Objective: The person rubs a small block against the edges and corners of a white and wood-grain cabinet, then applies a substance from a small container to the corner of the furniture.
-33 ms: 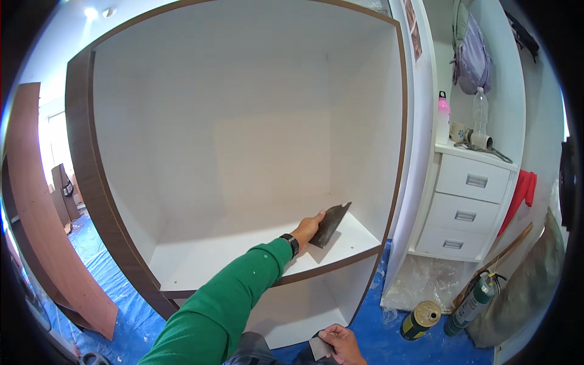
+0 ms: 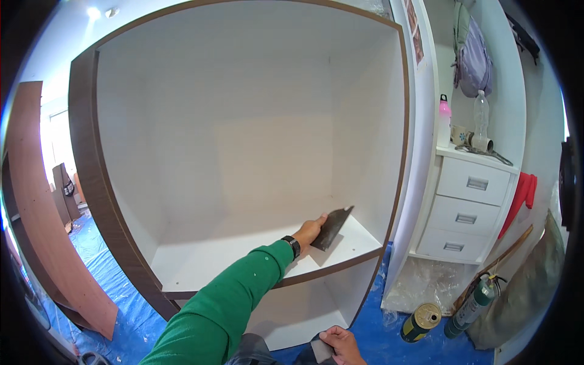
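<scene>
My left hand [image 2: 311, 232], in a green sleeve with a dark watch at the wrist, reaches over the lower board of the cabinet [image 2: 213, 246]. It grips one end of a dark, flat, rectangular plate [image 2: 332, 228], which is held tilted near the board's right front corner. I cannot make out whether the plate's edge touches the board. Low in the view, my right hand [image 2: 342, 345] pinches a small grey flat piece [image 2: 322, 351] in front of my legs. Part of that piece is hidden by the fingers.
Brown edging [image 2: 340, 267] frames the cabinet. On the right stand white drawers [image 2: 471, 210] with bottles on top, a round can [image 2: 421, 322] and a green cylinder [image 2: 468, 311]. A reddish-brown panel [image 2: 52, 201] leans at the left. Blue sheeting [image 2: 100, 255] covers the floor.
The grey piece in my right hand has turned a little. The whole view has shifted slightly; my left hand keeps its grip on the dark plate.
</scene>
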{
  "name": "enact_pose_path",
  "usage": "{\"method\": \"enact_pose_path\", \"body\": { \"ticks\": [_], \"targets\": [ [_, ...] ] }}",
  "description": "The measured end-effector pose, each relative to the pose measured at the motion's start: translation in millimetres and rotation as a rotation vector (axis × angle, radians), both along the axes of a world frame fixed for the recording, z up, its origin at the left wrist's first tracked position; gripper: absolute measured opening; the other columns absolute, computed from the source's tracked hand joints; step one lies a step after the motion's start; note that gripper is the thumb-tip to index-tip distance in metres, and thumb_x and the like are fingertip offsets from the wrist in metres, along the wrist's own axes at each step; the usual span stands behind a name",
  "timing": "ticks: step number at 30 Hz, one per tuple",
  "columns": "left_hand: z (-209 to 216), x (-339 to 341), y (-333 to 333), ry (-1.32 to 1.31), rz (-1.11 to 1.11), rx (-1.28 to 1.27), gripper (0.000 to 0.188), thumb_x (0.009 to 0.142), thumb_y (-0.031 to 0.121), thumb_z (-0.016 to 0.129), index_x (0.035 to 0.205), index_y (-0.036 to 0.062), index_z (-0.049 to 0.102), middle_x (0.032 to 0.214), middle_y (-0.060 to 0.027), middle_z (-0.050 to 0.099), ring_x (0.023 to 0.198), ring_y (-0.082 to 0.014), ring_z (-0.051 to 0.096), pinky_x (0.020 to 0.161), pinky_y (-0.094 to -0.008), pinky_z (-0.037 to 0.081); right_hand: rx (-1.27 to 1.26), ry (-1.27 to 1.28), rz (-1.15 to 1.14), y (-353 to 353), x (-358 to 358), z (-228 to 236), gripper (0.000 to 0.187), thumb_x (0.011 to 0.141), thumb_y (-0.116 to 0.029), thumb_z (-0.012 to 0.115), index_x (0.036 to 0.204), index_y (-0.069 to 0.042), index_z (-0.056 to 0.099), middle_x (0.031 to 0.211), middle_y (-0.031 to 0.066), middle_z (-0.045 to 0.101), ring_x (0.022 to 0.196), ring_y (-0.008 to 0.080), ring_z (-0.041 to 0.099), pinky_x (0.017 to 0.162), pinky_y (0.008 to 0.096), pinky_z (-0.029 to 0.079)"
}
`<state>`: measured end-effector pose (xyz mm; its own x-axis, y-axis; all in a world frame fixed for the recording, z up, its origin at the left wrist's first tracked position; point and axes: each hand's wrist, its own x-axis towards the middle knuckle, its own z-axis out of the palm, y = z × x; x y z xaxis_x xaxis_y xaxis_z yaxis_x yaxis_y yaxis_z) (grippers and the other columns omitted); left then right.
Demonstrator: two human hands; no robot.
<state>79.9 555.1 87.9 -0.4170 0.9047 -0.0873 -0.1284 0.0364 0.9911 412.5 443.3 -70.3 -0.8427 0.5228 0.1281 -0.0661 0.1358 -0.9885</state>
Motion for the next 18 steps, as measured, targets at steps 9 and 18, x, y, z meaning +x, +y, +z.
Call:
{"method": "enact_pose_path", "body": {
  "ticks": [9, 18],
  "targets": [
    [50, 56, -134, 0.523, -0.008, 0.075, 0.065, 0.108, 0.054, 0.045, 0.116, -0.0061, 0.069, 0.104, -0.0138, 0.072, 0.093, -0.0194, 0.063, 0.086, -0.0320, 0.051, 0.110, 0.102, 0.194, -19, -19, -12, 0.074, 0.103, -0.065, 0.041, 0.145, -0.005, 0.051, 0.134, 0.0204, 0.056, 0.115, 0.0356, 0.058, 0.101, 0.0440, 0.045],
    [2, 74, -342, 0.781, 0.603, 0.594, 0.049, 0.112, 0.031, 0.040, 0.093, -0.0062, 0.065, 0.088, -0.0124, 0.067, 0.082, -0.0174, 0.064, 0.075, -0.0337, 0.051, -0.336, -0.185, 0.027, -34, -64, -34, 0.059, 0.104, -0.049, 0.055, 0.131, 0.002, 0.063, 0.095, 0.0137, 0.062, 0.082, 0.0214, 0.058, 0.067, 0.0374, 0.047]
  ]
}}
